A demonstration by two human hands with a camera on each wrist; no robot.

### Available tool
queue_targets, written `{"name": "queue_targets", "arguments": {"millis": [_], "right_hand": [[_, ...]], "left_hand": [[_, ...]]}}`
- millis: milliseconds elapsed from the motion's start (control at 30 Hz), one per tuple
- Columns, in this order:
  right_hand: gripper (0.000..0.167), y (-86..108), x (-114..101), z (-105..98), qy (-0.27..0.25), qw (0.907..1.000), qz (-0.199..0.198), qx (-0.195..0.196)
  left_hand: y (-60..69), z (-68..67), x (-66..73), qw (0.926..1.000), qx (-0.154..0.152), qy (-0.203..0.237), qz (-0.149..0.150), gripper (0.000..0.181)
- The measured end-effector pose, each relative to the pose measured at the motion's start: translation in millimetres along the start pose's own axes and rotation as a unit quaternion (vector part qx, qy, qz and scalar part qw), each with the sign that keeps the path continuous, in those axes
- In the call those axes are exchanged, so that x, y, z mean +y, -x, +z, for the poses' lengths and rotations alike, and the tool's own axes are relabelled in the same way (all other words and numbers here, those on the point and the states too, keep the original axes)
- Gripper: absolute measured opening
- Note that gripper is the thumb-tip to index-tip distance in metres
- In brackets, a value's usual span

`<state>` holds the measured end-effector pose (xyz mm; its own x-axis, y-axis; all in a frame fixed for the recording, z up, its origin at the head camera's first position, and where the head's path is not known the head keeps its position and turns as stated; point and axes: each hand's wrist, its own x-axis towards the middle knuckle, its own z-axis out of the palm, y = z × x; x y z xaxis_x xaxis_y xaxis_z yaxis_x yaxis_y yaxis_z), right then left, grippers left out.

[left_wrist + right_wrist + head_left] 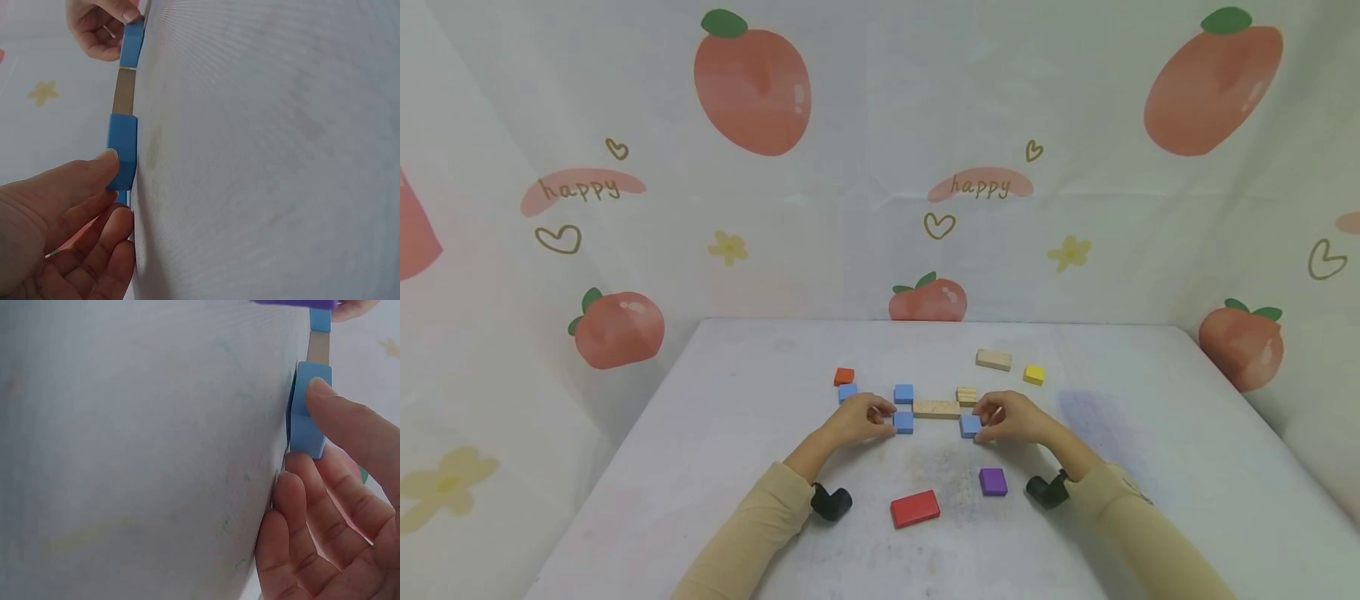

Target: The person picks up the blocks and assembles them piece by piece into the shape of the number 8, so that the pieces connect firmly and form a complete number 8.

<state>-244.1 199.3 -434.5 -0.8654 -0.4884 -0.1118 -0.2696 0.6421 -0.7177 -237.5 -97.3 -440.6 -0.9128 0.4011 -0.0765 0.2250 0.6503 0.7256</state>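
Both hands (859, 418) (1013, 417) pinch blue blocks (904, 423) (970, 427) well inside the table's edges (1075, 326).

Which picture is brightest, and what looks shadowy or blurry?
Head view: brightest, soft shadows near the sleeves; left wrist view: dimmer, shadow on the table beside the left hand; right wrist view: held blue block clearer, purple block up top blurrier.

White table (700, 500) carries a faint purple stain (1097, 425) at right. Red block (915, 510) lies toward the front; purple block (993, 482) sits to its right, farther back. Rear, right of centre: wooden block (994, 360) near a yellow block (1033, 374). Rear, left of centre: orange block (844, 377). Behind the table, a white cloth (850, 233) shows printed fruit (752, 92), yellow flowers (728, 248) and the word "happy" (981, 186).
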Motion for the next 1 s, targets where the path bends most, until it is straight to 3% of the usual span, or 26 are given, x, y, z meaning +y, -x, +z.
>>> {"name": "queue_targets", "arguments": {"millis": [1000], "right_hand": [[0.033, -0.6, -3.2, 1.7, 0.003, 1.0, -0.003, 0.001]], "left_hand": [[-0.9, -0.3, -0.7, 1.0, -0.001, 0.0, 0.007, 0.031]]}}
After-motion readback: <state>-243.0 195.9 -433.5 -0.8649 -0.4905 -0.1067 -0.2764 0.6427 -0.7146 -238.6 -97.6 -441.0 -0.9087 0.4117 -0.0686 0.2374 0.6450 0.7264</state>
